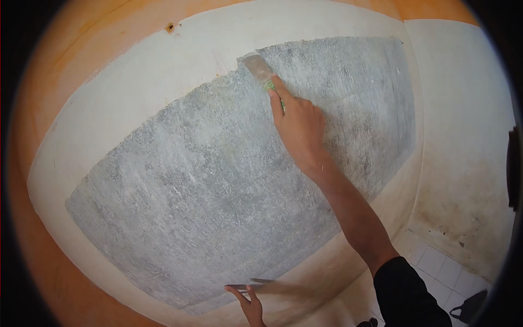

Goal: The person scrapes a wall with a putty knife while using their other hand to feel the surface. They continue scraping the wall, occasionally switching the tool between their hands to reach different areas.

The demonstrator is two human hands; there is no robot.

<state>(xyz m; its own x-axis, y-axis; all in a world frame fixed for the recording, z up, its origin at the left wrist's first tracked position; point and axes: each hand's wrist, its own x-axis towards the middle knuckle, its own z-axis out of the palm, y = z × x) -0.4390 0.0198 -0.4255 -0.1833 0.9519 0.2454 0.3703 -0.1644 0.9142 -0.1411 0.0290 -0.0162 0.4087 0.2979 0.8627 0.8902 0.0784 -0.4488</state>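
My right hand (299, 122) is closed round the green patterned handle of a scraper (257, 66). Its wide metal blade lies at the ragged upper edge of a large grey scraped patch (207, 180) on the wall. Low in the view, my left hand (251, 308) pinches a thin, dark, flat piece (239, 286) between thumb and finger, seen nearly edge-on close to the patch's lower border. What kind of thing it is I cannot tell.
Cream-white wall (136, 82) frames the grey patch, with orange paint (81, 41) beyond it. A small hole (169, 27) marks the upper wall. To the right, a stained side wall (457, 136) meets the corner above floor tiles (433, 261). A black bag (473, 306) lies on the floor.
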